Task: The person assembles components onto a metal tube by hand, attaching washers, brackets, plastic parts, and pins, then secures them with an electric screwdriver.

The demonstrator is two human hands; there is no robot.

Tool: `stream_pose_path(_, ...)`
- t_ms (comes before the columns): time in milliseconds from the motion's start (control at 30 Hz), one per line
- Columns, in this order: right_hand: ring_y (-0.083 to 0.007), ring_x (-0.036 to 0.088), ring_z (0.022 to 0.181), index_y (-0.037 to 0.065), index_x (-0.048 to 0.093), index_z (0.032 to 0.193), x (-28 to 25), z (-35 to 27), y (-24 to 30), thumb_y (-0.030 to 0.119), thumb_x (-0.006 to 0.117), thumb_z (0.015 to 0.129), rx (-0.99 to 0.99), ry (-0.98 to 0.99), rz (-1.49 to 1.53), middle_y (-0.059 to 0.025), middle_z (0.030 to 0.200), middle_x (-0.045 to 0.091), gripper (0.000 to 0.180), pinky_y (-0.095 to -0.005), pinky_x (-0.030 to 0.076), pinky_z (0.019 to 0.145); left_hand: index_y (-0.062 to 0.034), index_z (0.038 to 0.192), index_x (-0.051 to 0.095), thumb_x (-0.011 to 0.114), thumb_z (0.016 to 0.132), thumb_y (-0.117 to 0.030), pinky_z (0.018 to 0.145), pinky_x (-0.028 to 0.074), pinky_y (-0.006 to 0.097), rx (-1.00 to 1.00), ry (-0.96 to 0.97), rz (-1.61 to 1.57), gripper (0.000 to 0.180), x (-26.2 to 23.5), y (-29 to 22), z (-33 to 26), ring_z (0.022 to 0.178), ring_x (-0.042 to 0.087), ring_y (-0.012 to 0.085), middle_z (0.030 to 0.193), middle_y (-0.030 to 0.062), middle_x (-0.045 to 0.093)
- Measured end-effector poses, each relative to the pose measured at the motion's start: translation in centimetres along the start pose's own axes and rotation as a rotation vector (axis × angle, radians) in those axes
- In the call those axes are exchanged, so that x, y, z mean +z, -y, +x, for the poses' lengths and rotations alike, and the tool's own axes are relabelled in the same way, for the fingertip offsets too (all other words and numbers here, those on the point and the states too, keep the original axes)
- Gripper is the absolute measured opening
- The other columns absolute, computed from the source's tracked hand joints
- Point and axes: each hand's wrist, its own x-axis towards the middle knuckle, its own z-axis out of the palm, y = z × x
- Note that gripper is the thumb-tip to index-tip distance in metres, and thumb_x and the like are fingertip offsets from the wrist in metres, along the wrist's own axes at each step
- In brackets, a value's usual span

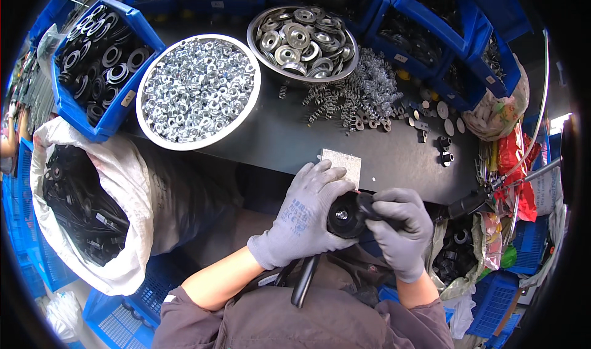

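Observation:
Both my hands wear grey gloves and are close together at the table's near edge. My left hand [308,210] is wrapped round a black round part [345,219] with a shiny nut-like piece in its middle. Below that hand a black bar [304,282] sticks out toward me; whether it belongs to the round part I cannot tell. In my right hand [403,229] is a small dark rounded piece [369,206], pinched at the right rim of the round part and partly hidden by the fingers. A pale speckled plate [343,166] lies just beyond my left fingertips.
On the dark table [277,136] are a white bowl of metal nuts [198,91], a steel bowl of metal discs [301,41] and loose springs [369,81]. Blue bins [101,72] line the back. A white sack [92,207] of black parts stands left; a black tool [458,206] lies right.

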Motion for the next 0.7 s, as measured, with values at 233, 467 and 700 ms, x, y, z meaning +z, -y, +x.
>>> stream_pose_path(233,-0.0236,0.061,0.08,0.013,0.07,0.086,1.1,1.0,-1.4,0.011,0.08,0.062,-0.402,0.138,-0.446,-0.0025,0.093,0.068,0.027,-0.0359,0.049,0.072,-0.0059,0.114,0.058,0.084,0.056,-0.032,0.107,0.032,0.053,-0.005,-0.031,0.005,0.069,0.2,0.3,0.0,0.122,0.048,0.0417,0.119,0.0172,0.057)
stream_pose_path(467,-0.0246,0.061,0.087,0.014,0.071,0.085,-0.2,2.1,0.3,0.018,0.08,0.063,-0.342,0.374,-0.571,-0.0002,0.095,0.069,0.025,-0.0389,0.045,0.08,-0.0066,0.118,0.056,0.083,0.053,-0.031,0.107,0.03,0.054,-0.015,-0.037,-0.082,0.074,0.1,0.7,-0.1,0.123,0.047,0.041,0.123,0.0169,0.055)
stream_pose_path(700,-0.026,0.06,0.089,0.011,0.068,0.089,0.9,1.3,1.3,0.016,0.077,0.064,-0.372,0.401,-0.687,-0.0025,0.099,0.066,0.027,-0.0406,0.044,0.08,-0.0101,0.116,0.057,0.081,0.055,-0.034,0.109,0.027,0.054,-0.05,0.005,-0.096,0.07,0.1,1.0,-0.4,0.128,0.041,0.0393,0.128,0.0163,0.052)
